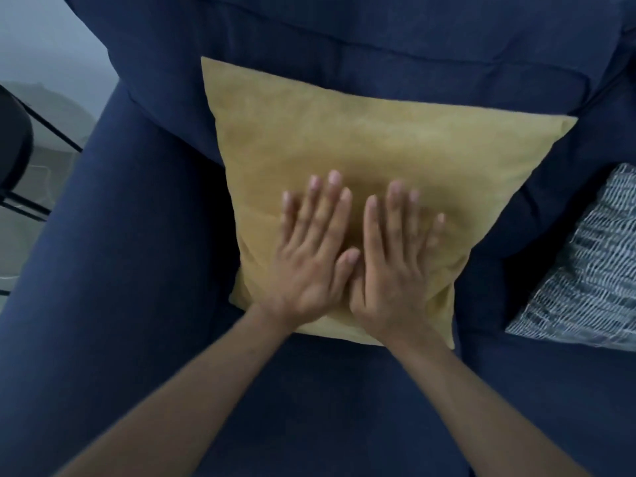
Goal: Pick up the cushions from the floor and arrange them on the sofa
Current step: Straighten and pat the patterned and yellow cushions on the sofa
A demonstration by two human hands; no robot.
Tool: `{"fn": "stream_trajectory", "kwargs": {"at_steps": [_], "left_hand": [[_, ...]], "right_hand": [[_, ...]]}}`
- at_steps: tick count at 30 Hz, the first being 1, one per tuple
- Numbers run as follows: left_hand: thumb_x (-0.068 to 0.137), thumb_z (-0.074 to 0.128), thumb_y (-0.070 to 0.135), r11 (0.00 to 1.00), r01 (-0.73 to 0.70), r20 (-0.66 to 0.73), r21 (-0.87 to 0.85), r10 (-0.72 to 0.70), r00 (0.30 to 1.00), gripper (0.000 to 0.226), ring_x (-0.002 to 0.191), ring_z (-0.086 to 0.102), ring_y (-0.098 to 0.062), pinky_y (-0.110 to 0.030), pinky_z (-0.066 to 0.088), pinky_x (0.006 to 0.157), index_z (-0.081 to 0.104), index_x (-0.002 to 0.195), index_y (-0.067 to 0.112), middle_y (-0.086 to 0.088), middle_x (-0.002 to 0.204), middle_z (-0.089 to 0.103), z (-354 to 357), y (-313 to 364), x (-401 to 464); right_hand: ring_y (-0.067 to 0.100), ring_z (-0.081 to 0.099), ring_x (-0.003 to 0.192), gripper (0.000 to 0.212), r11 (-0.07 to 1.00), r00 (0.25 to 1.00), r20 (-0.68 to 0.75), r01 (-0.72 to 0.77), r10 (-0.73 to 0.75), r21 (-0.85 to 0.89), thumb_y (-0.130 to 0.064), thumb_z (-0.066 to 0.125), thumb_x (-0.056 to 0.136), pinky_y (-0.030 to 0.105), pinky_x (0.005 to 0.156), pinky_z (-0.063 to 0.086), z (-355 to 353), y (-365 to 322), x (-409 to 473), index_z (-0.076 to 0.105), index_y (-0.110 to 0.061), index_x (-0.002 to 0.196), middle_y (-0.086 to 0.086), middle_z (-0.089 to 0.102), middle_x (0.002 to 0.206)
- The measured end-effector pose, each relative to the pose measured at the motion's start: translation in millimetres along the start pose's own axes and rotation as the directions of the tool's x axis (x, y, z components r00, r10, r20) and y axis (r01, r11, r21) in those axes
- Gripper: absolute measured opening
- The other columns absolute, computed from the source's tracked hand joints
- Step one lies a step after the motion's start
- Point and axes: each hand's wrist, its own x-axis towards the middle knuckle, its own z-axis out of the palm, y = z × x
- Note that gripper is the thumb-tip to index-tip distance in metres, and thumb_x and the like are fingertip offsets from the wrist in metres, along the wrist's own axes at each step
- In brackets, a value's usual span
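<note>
Left hand (311,266) and right hand (389,270), flat with no grip, press the yellow cushion (361,160) against the sofa (144,235) backrest, apparently to seat it.

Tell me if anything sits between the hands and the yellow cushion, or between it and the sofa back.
Nothing visible does. The left hand and right hand lie flat, open-palmed, directly on the yellow cushion, which already leans against the blue sofa backrest. The patterned cushion lies off to the right.

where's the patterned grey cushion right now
In the head view, the patterned grey cushion lies at the right edge on the blue sofa, just right of the yellow cushion.
</note>
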Motion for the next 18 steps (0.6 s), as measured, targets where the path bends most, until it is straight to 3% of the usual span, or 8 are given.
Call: {"fn": "stream_trajectory", "kwargs": {"at_steps": [3,7,11,15,16,18], "left_hand": [[0.111,0.033,0.04,0.995,0.08,-0.029,0.062,-0.079,0.997,0.07,0.159,0.027,-0.046,-0.068,0.018,0.129,0.024,0.163,-0.005,-0.028,0.171,0.026,28,-14,-12],[0.113,0.028,0.045,0.971,0.182,-0.059,0.153,-0.175,0.983,0.073,0.161,0.022,-0.045,-0.069,0.016,0.129,0.024,0.164,-0.006,-0.029,0.172,0.023,37,-69,-13],[0.113,0.027,0.042,0.957,0.274,-0.053,0.095,-0.27,0.961,0.071,0.165,0.01,-0.041,-0.064,0.011,0.132,0.013,0.167,-0.003,-0.025,0.176,0.012,32,-96,-22],[0.114,0.019,0.051,0.888,0.46,-0.085,0.018,-0.457,0.885,0.078,0.166,0.003,-0.039,-0.065,0.008,0.132,0.007,0.167,-0.005,-0.025,0.177,0.003,9,-98,-30],[0.114,0.021,0.052,0.9,0.435,-0.091,0.017,-0.432,0.897,0.08,0.165,0.004,-0.043,-0.066,0.007,0.132,0.009,0.166,-0.008,-0.029,0.176,0.004,4,-90,-33],[0.112,0.029,0.054,0.967,0.256,-0.062,0.024,-0.254,0.965,0.085,0.162,0.008,-0.051,-0.068,0.007,0.131,0.013,0.163,-0.012,-0.034,0.173,0.005,2,-62,-43]], "right_hand": [[0.039,0.013,0.166,0.068,0.994,0.999,0.024,-0.044,0.047,-0.096,-0.046,0.032,0.115,0.076,0.128,0.014,26,17,-14,0.018,-0.006,0.169,0.021,0.017,0.177],[0.045,0.02,0.165,0.073,0.983,0.995,0.021,-0.092,0.096,-0.158,-0.049,0.032,0.114,0.076,0.129,0.012,31,53,-11,0.019,-0.003,0.17,0.026,0.022,0.176],[0.047,0.019,0.164,0.073,0.96,0.978,-0.022,-0.206,0.206,-0.188,-0.047,0.028,0.115,0.078,0.127,0.011,28,75,-18,0.017,0.0,0.17,0.028,0.021,0.176],[0.054,0.012,0.163,0.076,0.927,0.935,-0.052,-0.356,0.352,-0.12,-0.046,0.029,0.115,0.08,0.125,0.009,11,72,-28,0.014,0.006,0.168,0.035,0.013,0.175],[0.055,0.012,0.163,0.079,0.935,0.94,-0.051,-0.34,0.337,-0.098,-0.047,0.033,0.114,0.081,0.125,0.009,7,66,-33,0.015,0.008,0.167,0.037,0.012,0.174],[0.052,0.009,0.164,0.088,0.98,0.982,-0.006,-0.187,0.187,-0.067,-0.053,0.044,0.11,0.078,0.128,0.005,6,50,-50,0.013,0.006,0.167,0.034,0.008,0.175]]}}
